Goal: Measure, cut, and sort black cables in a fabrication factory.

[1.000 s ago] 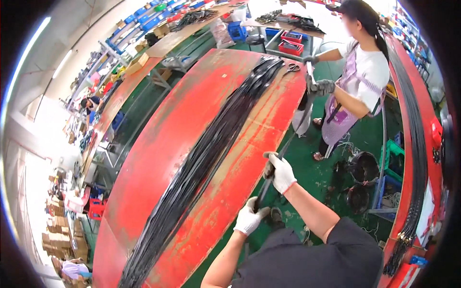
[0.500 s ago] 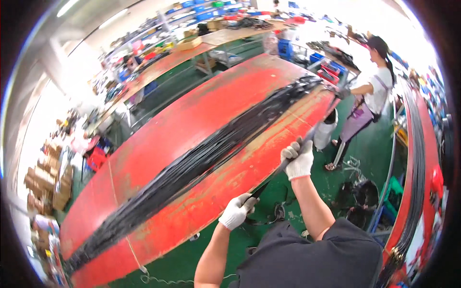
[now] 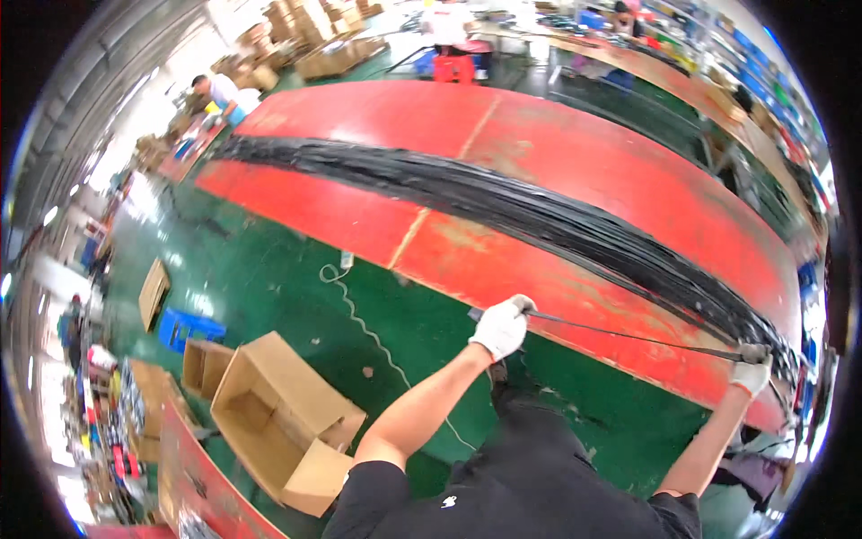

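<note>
We see one thin black cable (image 3: 628, 334) stretched nearly straight along the red surface's (image 3: 557, 171) near edge; it seems pulled from the long black bundle (image 3: 503, 202) lying lengthwise there.

Black cable bundle (image 3: 539, 211) on red table (image 3: 628, 162)

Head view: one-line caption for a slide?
Gloved left hand and right hand stretch a black cable beside the long red table.
</note>
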A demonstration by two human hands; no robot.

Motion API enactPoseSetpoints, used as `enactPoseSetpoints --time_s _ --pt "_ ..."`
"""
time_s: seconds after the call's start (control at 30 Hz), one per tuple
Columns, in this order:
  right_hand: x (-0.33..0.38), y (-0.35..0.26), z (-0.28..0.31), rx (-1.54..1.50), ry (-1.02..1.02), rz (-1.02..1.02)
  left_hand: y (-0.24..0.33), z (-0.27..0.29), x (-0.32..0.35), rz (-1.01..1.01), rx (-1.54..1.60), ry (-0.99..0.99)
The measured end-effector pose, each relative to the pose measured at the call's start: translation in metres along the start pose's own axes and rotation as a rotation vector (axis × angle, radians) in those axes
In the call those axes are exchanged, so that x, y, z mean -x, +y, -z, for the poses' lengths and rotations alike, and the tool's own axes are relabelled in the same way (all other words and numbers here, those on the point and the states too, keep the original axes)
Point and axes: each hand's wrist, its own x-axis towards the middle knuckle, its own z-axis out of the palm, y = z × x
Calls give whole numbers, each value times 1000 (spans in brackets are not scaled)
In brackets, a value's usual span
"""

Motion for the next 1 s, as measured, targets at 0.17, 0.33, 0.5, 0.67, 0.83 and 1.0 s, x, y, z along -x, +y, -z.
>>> enactPoseSetpoints --time_s 0.17,0.33,0.5,0.67,0.83,1.0 --pt "-110 75 -9 65 62 -46 -111 190 -4 139 -88 173" --pt "-191 121 -15 600 152 140 -226 387 -23 305 -32 308" --pt "-162 239 -56 1426 319 368 -292 576 -14 571 238 372" --pt "-135 361 -145 1396 115 262 -359 706 -14 527 211 503" --pt "-83 520 -222 1145 57 115 -409 820 -49 420 56 436" --pt "60 684 -287 116 99 -136 -478 928 -95 275 -2 223"
